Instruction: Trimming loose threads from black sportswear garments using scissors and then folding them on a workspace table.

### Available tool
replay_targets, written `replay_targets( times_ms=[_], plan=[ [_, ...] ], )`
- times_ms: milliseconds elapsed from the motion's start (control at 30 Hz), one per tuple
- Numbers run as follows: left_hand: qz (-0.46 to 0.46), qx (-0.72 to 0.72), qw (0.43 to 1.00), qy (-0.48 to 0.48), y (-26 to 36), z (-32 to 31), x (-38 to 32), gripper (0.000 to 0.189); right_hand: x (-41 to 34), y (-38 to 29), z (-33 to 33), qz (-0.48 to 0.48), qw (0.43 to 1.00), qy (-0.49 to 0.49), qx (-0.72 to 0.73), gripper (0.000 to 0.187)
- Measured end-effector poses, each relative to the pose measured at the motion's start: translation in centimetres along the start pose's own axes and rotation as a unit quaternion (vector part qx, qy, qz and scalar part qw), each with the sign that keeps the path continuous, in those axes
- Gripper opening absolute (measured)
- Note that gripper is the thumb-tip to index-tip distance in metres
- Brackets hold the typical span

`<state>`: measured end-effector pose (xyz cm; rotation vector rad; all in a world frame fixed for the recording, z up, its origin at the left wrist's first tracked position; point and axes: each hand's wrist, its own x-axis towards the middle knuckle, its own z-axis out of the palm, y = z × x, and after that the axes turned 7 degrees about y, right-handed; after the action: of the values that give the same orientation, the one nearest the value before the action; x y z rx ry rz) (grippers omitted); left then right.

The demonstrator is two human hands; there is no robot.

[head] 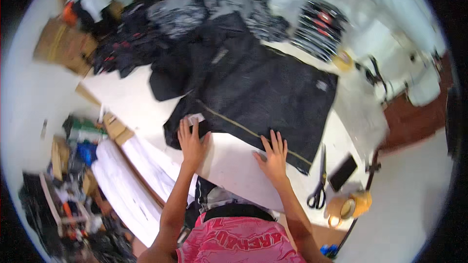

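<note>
Spread over the white table (234,160) is a black short-sleeved shirt (252,76), its collar towards the far left. A pale stripe of trim runs along the shirt's near side edge. My left hand (192,144) lies with fingers apart on the near sleeve, beside a small white patch (196,118). Further right, my right hand (274,157) rests its spread fingertips on the near edge by the trim. Neither hand grips the cloth, as far as can be seen. A small light tag or print (321,85) shows near the hem.
Black scissors (319,186), a dark phone-like slab (343,172) and tape rolls (349,206) lie at right. Behind the shirt are heaped dark and patterned garments (175,14) and a stack of plastic-wrapped packs (318,27). White rolls (124,186) and a cardboard box (64,45) stand left.
</note>
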<state>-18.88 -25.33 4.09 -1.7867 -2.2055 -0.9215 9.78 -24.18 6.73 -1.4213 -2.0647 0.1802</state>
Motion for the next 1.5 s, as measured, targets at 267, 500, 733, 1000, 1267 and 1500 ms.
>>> replay_targets(
  times_ms=[267, 500, 733, 1000, 1267, 1500],
  plan=[
    [-0.113, 0.075, 0.991, 0.017, -7.7, -7.7, -1.3, 0.025, 0.5, 1.1, 1.9, 0.023, 0.997, 0.040, -0.062, 0.036],
    [-0.327, -0.297, 0.873, -0.207, -7.3, -18.1, -2.9, 0.049, -0.2, 2.3, -1.5, 0.185, 0.977, -0.007, -0.103, 0.039],
    [-0.034, -0.166, 0.985, 0.014, -2.9, -6.3, 2.3, 0.051, -0.2, -1.5, 0.5, -0.016, 0.995, -0.003, -0.099, 0.052],
    [0.046, -0.034, 0.996, -0.064, -4.3, -1.2, 1.4, 0.066, -1.5, -4.0, 1.4, -0.064, 0.991, -0.114, -0.014, 0.047],
    [0.065, 0.048, 0.987, -0.142, -11.0, -4.6, 2.9, 0.077, -4.9, -1.4, -2.1, 0.009, 1.000, 0.013, -0.006, 0.057],
    [0.191, 0.003, 0.979, -0.066, -2.7, -4.6, 1.9, 0.060, -7.2, -0.4, -3.9, 0.102, 0.993, 0.018, -0.060, 0.077]
  ],
)
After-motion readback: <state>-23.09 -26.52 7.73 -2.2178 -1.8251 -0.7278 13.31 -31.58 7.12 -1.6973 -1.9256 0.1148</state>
